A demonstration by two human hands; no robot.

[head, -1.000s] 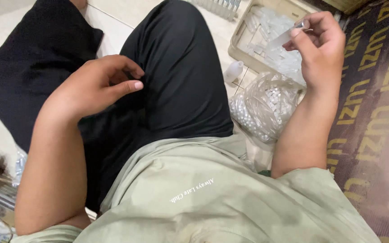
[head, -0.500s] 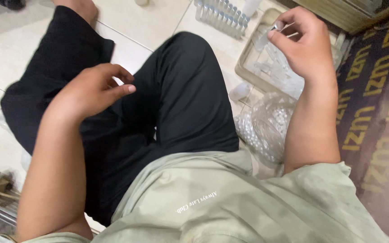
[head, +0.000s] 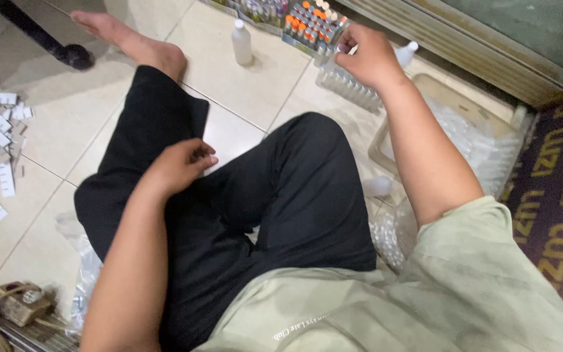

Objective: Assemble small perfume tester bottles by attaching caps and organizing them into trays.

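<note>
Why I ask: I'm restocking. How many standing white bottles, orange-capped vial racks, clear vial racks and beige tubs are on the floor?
Standing white bottles: 2
Orange-capped vial rack: 1
Clear vial rack: 1
Beige tub: 1
Total: 5
</note>
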